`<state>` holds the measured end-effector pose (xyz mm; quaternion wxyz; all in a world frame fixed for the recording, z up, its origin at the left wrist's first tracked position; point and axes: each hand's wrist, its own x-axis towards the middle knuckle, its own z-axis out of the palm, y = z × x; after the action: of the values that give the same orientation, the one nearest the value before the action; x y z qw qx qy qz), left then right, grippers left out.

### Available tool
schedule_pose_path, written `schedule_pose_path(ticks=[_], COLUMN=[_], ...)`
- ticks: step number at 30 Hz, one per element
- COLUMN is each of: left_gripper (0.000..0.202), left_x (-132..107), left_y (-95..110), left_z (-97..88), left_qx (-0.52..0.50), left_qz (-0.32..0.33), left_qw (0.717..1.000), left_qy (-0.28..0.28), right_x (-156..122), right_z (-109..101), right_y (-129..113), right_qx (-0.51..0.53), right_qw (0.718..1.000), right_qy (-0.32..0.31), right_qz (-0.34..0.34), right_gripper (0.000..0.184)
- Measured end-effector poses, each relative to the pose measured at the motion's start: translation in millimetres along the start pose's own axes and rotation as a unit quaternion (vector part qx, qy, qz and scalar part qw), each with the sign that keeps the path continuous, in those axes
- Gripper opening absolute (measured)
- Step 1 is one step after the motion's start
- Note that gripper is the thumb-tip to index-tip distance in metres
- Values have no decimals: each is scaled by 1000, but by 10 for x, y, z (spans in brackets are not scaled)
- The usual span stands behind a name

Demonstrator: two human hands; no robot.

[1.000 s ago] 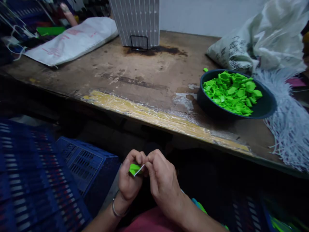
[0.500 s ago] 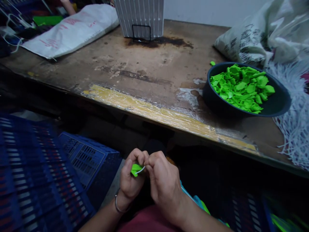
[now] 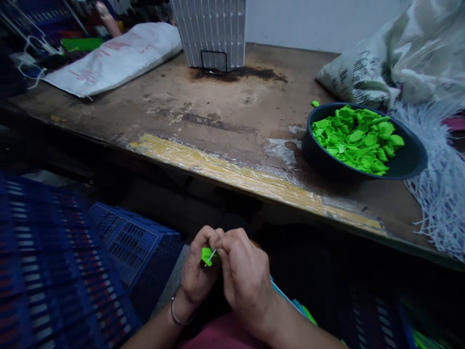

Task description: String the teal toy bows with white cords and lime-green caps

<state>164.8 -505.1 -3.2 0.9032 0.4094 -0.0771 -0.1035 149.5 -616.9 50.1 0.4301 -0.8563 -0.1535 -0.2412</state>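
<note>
In front of my lap, my left hand (image 3: 199, 271) is closed on a small bright green piece (image 3: 206, 257), which shows between thumb and fingers. My right hand (image 3: 244, 278) pinches a thin white cord (image 3: 213, 254) whose end meets the green piece. Both hands touch at the fingertips, below the table edge. On the table to the right, a dark round bowl (image 3: 417, 160) holds a heap of similar green pieces (image 3: 359, 138). White cords (image 3: 432, 184) spill over the table beside the bowl.
The worn table (image 3: 232, 106) has yellow tape (image 3: 225, 167) along its front edge. A white sack (image 3: 116, 60) lies at the back left, a printed sack (image 3: 366, 77) at the right. A ribbed grey object (image 3: 214, 34) stands at the back. Blue crates (image 3: 134, 242) are at lower left.
The green piece has turned slightly in my left hand, and the white cord now looks straighter, crossing its face. Both hands stay together; the view has tilted a little.
</note>
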Motion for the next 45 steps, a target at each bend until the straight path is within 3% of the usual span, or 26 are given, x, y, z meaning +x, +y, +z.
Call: schedule_pose_path(ticks=[5, 9, 14, 17, 21, 24, 26, 29, 34, 36, 39, 43, 45], left_gripper=[44, 39, 35, 40, 37, 31, 29, 20, 19, 21, 22, 22, 21], left_x=[32, 94, 89, 66, 89, 139, 161, 162, 117, 100, 85, 85, 87], left_y=[40, 101, 155, 118, 30, 11, 24, 59, 93, 97, 107, 129, 133], left_z=[33, 54, 78, 36, -85, -139, -149, -153, -159, -151, -126, -95, -86], left_qx=[-3, -4, 45, 94, 186, 202, 179, 159, 181, 191, 205, 183, 167], left_qz=[-6, -65, -139, -150, -106, -85, -83, -86, -86, -77, -68, -81, -87], left_qw=[1000, 998, 987, 981, 973, 975, 980, 982, 980, 979, 976, 980, 982], left_qy=[-5, 16, 59, 77, 87, 30, -23, -52, -13, 6, 7, -12, -21], right_x=[-58, -96, -105, -64, 87, 203, 236, 202, 61, 32, 33, 72, 79], right_z=[19, 8, 43, 43, -91, -216, -245, -218, -204, -222, -239, -229, -209], right_y=[-10, 60, 255, 310, 224, 172, 195, 268, 260, 229, 208, 224, 237], right_qx=[-17, -18, -142, -160, -38, 67, 80, 58, -6, -12, 37, 124, 135], right_qw=[999, 998, 978, 973, 993, 997, 993, 994, 999, 997, 992, 970, 964], right_qy=[-14, -28, -28, -29, -10, 48, 63, 43, -40, -82, -106, -89, -81], right_qz=[-42, -56, -152, -163, -107, -9, 54, 79, -1, 2, 59, 190, 215], right_gripper=[14, 22, 24, 19, 19, 18, 17, 17, 12, 14, 17, 16, 15])
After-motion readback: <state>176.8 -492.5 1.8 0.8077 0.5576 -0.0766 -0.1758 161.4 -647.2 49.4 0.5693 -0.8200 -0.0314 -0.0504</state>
